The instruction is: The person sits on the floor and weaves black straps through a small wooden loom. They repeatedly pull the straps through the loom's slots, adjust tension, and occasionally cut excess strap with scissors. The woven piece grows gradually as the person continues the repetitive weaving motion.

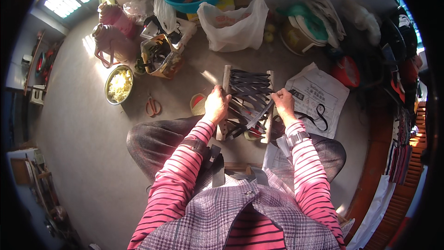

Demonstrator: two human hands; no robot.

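Observation:
Between my knees stands a small wooden frame (226,78), with dark flat straps (249,81) criss-crossed between its two rails. My left hand (216,105) is closed at the left rail, its fingers curled by the straps' edge; whether it also pinches a strap is hidden. Over by the right rail, my right hand (283,103) pinches a strap. A paler grey strap (260,115) slants across the weave just below that hand. One loose black strap (320,115) curls over a white printed sack (319,90) to the right.
Orange-handled scissors (153,106) lie on the floor at left, near a bowl (107,93) of chopped pale-yellow food. Farther off are a box (159,67) of scraps, pinkish thermos flasks (111,44), a blue basin (185,5), a white plastic bag (233,32) and a bucket (293,41).

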